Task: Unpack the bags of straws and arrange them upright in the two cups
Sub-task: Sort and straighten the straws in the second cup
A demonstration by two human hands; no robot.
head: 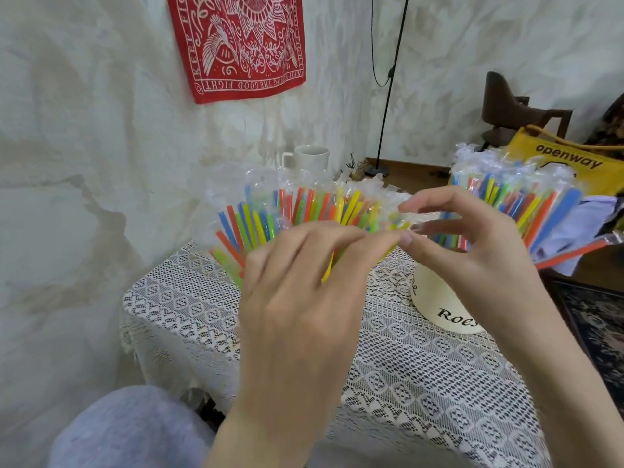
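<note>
Lace tablecloth point(189, 312) over a small table by a draped white wall; a red bandana point(236, 42) hangs behind, a white mug point(312, 160) stands at the back. Beyond my left hand point(297, 298), a fan of wrapped coloured straws point(270, 221) rises from a cup I cannot see. Beyond my right hand point(472, 244), a second fan of wrapped straws point(520, 204) stands in the cream lettered cup point(445, 305). My left fingers are curled and pinch a yellow straw point(328, 270), probably in its clear wrapper; the right thumb and forefinger close on the same wrapper tip just past the left fingertips, the other right fingers spread loose. Risks, in my judgement: a hard tug could tear the film short and leave the straw sheathed; my wrists sit just before both fans, so a jerk could scatter straws or tip the cream cup; one orange straw point(570, 253) leans far out to the right of my right fingers and may fall.
</note>
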